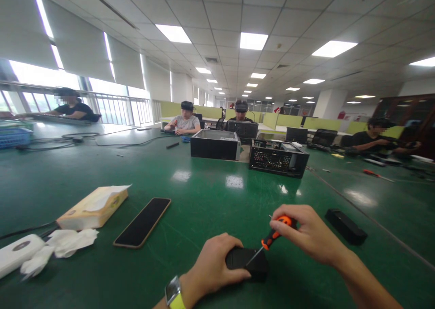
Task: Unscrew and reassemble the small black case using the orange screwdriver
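Note:
My left hand point(220, 261) is closed round the left end of a small black box-shaped device point(260, 268) lying on the green table. An orange and black screwdriver point(270, 240) is held by its handle in my right hand point(306, 232). Its shaft slants down to the left, and the tip meets the top of the black device near my left thumb. Whether the tip sits in a screw is too small to tell. A similar black piece point(345, 226) rests on the table to the right of my right hand.
A phone point(142, 223), a tissue pack point(95, 207), crumpled tissues point(68, 243) and a white device point(20, 254) lie at the left. Two computer cases point(214, 150) point(278, 161) stand farther back. Another screwdriver point(372, 173) is at the right. Several people sit around the table.

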A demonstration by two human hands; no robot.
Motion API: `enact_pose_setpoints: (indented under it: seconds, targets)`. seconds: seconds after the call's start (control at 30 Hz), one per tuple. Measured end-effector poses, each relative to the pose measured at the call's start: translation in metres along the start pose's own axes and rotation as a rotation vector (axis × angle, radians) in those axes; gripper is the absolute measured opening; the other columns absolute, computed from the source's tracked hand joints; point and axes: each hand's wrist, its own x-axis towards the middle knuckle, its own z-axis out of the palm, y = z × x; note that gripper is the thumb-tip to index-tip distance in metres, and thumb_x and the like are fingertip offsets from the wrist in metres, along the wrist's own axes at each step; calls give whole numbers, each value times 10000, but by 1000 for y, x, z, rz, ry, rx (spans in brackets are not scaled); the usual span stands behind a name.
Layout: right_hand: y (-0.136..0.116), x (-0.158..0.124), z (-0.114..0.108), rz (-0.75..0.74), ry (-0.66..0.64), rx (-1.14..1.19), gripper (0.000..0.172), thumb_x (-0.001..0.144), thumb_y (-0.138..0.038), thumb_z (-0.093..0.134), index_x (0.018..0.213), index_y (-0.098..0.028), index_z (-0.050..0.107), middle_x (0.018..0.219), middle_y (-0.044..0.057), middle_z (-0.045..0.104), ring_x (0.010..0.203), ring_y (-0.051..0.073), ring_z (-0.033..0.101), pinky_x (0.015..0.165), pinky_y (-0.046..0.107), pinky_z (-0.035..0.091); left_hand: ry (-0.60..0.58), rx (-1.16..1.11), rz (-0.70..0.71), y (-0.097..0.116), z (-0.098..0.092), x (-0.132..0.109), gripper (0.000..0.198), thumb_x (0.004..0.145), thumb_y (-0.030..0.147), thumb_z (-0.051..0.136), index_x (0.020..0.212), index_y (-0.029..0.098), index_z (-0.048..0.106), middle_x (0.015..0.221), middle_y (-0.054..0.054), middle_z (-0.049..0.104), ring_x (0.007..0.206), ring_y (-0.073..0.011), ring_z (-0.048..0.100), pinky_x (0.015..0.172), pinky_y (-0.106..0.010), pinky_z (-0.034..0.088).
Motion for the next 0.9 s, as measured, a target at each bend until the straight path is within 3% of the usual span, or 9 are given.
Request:
enact_pose_setpoints:
  seconds: [0.53,0.67,0.77,0.9]
  targets:
    - [1,-1,-1,-16,-7,-24,285,933,-420,557,806,-199,683,752,9,689,685,155,616,650,276,440,9,-6,4,-1,0,-1,452,689,498,811,1010,207,684,906,-38,682,805,-224,625,702,-277,451]
    - [-4,-6,-3,-76,-3,-40,176,890,-361,628,974,-215,679,849,8,695,733,152,622,681,268,458,13,-12,7,-1,0,0,438,697,485,810,1011,205,686,897,-34,684,801,-226,630,707,-285,449]
    - [-9,-10,-4,-144,-35,-1,241,878,-268,627,1117,-240,639,960,7,698,761,136,626,690,247,472,8,-12,10,-1,1,0,423,698,469,812,1007,208,688,893,-32,688,801,-226,632,708,-285,446]
    - [-11,-10,-2,-183,-2,-43,125,857,-291,664,955,-214,671,834,-2,692,709,134,621,644,239,453,10,-4,6,-1,2,-1,445,690,480,818,1012,201,688,900,-38,690,808,-232,635,707,-287,448]
